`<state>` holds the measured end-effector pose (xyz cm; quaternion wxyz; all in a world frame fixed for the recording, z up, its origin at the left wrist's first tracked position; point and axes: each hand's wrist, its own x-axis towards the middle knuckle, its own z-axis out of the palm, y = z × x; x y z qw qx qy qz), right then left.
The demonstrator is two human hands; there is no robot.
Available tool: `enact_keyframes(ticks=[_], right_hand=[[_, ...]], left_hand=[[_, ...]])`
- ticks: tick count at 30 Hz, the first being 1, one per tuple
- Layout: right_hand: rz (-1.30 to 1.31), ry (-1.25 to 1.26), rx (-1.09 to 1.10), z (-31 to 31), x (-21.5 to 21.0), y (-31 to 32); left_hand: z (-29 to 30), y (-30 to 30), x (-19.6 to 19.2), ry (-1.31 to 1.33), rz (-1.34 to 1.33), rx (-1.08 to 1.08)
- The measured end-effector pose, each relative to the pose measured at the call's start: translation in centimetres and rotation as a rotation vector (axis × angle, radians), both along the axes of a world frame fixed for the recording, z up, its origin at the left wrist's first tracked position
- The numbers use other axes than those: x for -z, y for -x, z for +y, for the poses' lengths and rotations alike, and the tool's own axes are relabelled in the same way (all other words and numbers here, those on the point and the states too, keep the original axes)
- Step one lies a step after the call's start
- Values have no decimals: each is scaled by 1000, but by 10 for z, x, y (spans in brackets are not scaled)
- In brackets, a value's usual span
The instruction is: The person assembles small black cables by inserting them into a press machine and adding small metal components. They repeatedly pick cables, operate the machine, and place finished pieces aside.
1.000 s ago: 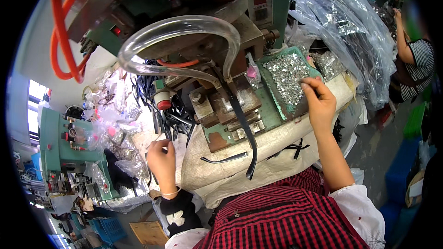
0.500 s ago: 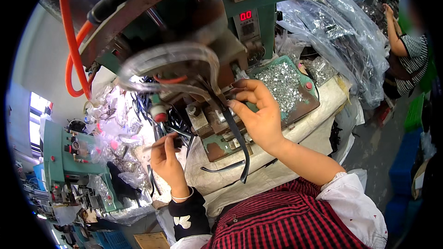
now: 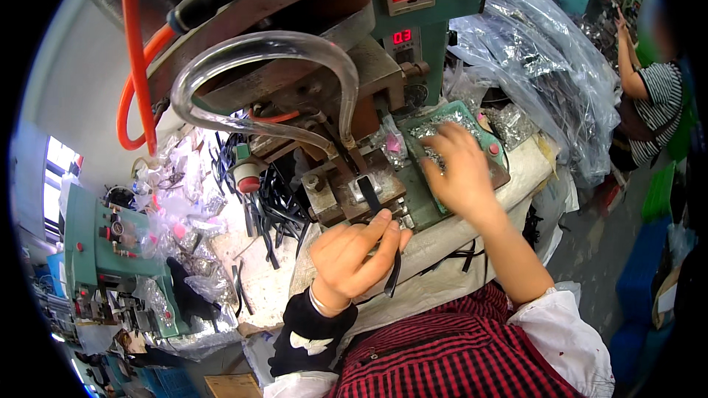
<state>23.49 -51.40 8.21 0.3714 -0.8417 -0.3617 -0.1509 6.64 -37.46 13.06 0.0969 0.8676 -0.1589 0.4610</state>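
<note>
My left hand (image 3: 354, 254) pinches a thin black strap (image 3: 371, 197) between thumb and fingertips. The strap's upper end lies in the metal die (image 3: 339, 195) of a green press, with a shiny metal piece around it there. Its lower end hangs below my fingers. Out to the right, my right hand (image 3: 464, 175) reaches over a green tray (image 3: 504, 174) heaped with small silver metal pieces (image 3: 435, 130). Motion blurs its fingers, so whether they hold a piece cannot be made out.
A looped clear tube (image 3: 269, 43) hangs above the die. Many black straps (image 3: 273, 203) lie left of the press, beside a red button (image 3: 248, 183). Clear plastic sheeting (image 3: 538, 51) covers goods behind the tray. A person in a striped top (image 3: 656, 96) is at far right.
My right hand has left the strap at the die and moved right to the tray. My left hand has come rightward onto the strap. The clear tube, blurred before, now appears still.
</note>
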Motion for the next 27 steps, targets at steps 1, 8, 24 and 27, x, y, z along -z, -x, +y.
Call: enact_keyframes(ticks=[1,8,24,27], right_hand=[[15,184,108,-10,12,-11],[-135,36,140,-29,57,-36],[-234,-15,123,-10,29,-38],[-269,-110,88,4,32,-40]], left_hand=[[2,-1,3,-14,-15,17],[4,-2,10,-18,-17,15],[67,85,-3,393,127,-727],[94,76,61,243,484,-853]])
